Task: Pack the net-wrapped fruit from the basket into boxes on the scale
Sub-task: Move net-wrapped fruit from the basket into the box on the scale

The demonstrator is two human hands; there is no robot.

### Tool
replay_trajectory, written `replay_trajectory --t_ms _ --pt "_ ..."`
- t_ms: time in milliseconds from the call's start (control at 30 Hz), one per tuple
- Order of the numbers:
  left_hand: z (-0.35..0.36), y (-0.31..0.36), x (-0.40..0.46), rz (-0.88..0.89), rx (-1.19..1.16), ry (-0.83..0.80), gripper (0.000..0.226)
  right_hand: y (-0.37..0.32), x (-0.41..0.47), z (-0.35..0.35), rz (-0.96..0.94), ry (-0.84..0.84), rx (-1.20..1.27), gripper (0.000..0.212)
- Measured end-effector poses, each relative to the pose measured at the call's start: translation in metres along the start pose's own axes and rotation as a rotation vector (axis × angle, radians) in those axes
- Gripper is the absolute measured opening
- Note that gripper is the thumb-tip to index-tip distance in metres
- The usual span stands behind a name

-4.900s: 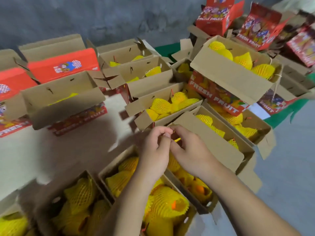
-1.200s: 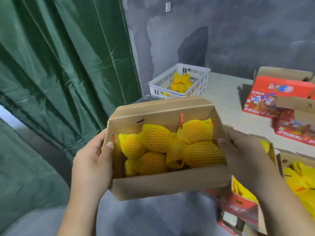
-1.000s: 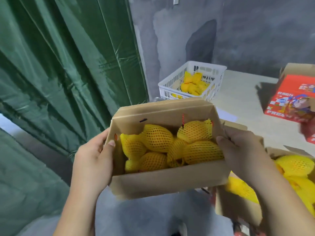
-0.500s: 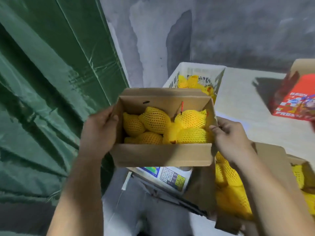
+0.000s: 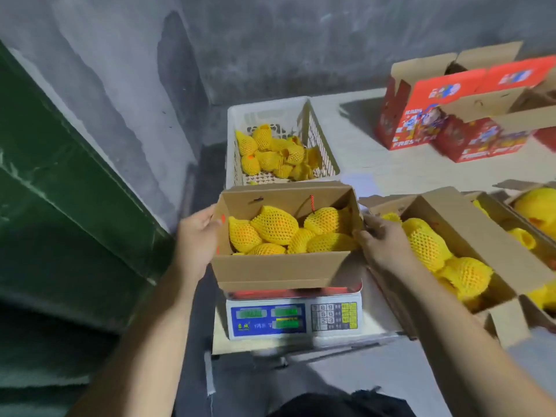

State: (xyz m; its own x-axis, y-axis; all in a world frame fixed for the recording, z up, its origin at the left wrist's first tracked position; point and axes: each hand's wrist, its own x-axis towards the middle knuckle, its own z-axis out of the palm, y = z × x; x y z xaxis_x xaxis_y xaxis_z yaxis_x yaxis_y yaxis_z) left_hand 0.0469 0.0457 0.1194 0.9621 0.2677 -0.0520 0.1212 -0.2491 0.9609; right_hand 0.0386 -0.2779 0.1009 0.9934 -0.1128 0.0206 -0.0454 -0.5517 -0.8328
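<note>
Box [image 5: 279, 267] sits on or just above the scale [image 5: 293, 317], full of netted fruit [image 5: 275, 225]. Left hand [image 5: 197, 236] and right hand [image 5: 380, 243] grip its end walls, fingers clamped over the rims. Basket [image 5: 240, 115] just behind the scale holds more fruit. Loaded box probably heavy, cardboard flexes: hold low at the ends. Fruit bruises; foam net grippy, cup each underneath.

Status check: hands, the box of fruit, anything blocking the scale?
Left hand and right hand grip the open brown cardboard box of yellow net-wrapped fruit. Box over the white digital scale. Nothing blocking.
</note>
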Motion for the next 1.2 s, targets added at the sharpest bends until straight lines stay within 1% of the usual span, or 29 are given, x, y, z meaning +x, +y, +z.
replay_trajectory --t_ms 67,133,200,267,367,433,500,533,600,633,667,700,767,800,833,900,933,1000,1067,1133,1200 --pt "0.006 -0.010 0.006 -0.064 -0.076 0.042 0.043 -0.003 -0.004 0.009 0.063 0.092 0.092 0.035" --pt "0.011 -0.019 0.009 -0.076 -0.112 0.066 0.039 -0.009 -0.006 0.019 0.115 0.183 0.161 0.038" --pt "0.015 -0.023 0.011 -0.079 -0.130 0.053 0.034 -0.015 -0.004 0.031 0.136 0.254 0.111 0.036" --pt "0.020 -0.023 0.016 -0.094 -0.160 0.059 0.034 -0.019 0.001 0.038 0.152 0.312 0.051 0.037" --pt "0.019 -0.022 0.026 -0.105 -0.162 0.081 0.040 -0.027 0.011 0.045 0.194 0.302 0.007 0.034" --pt "0.019 -0.022 0.029 -0.075 -0.124 0.092 0.041 -0.030 0.015 0.043 0.235 0.274 0.021 0.035" --pt "0.016 -0.021 0.021 0.037 -0.040 0.103 0.041 -0.032 0.008 0.041 0.240 0.273 -0.007 0.042" --pt "0.012 -0.020 0.015 0.144 0.032 0.125 0.040 -0.034 -0.001 0.042 0.208 0.309 -0.047 0.046" --pt "0.003 -0.022 0.002 0.431 0.196 0.178 0.033 -0.042 -0.025 0.052 0.071 0.395 -0.140 0.046" --pt "0.000 -0.024 -0.005 0.550 0.259 0.192 0.029 -0.049 -0.039 0.061 -0.010 0.392 -0.179 0.042" --pt "-0.003 -0.025 -0.012 0.606 0.290 0.194 0.026 -0.054 -0.051 0.071 -0.089 0.352 -0.227 0.037" --pt "-0.006 -0.027 -0.020 0.610 0.292 0.177 0.023 -0.058 -0.063 0.082 -0.167 0.303 -0.291 0.035" --pt "-0.012 -0.029 -0.036 0.522 0.207 0.081 0.016 -0.063 -0.079 0.100 -0.292 0.228 -0.358 0.032" --pt "-0.016 -0.032 -0.042 0.479 0.182 0.013 0.014 -0.067 -0.083 0.107 -0.334 0.185 -0.325 0.031" --pt "-0.022 -0.033 -0.047 0.449 0.225 -0.042 0.013 -0.071 -0.085 0.112 -0.372 0.125 -0.260 0.028" --pt "-0.033 -0.034 -0.050 0.430 0.380 -0.090 0.014 -0.077 -0.088 0.121 -0.421 -0.002 -0.157 0.023" --pt "-0.039 -0.036 -0.049 0.411 0.384 -0.099 0.015 -0.080 -0.089 0.123 -0.411 -0.056 -0.131 0.022" --pt "-0.049 -0.037 -0.048 0.325 0.267 -0.113 0.015 -0.085 -0.088 0.122 -0.336 -0.140 -0.065 0.023" --pt "-0.054 -0.040 -0.049 0.242 0.190 -0.170 0.015 -0.090 -0.085 0.120 -0.282 -0.201 -0.008 0.023" --pt "-0.058 -0.046 -0.051 0.166 0.150 -0.232 0.016 -0.092 -0.084 0.120 -0.281 -0.236 -0.012 0.023" --pt "-0.062 -0.052 -0.053 0.110 0.114 -0.234 0.017 -0.093 -0.085 0.122 -0.261 -0.247 -0.001 0.022"
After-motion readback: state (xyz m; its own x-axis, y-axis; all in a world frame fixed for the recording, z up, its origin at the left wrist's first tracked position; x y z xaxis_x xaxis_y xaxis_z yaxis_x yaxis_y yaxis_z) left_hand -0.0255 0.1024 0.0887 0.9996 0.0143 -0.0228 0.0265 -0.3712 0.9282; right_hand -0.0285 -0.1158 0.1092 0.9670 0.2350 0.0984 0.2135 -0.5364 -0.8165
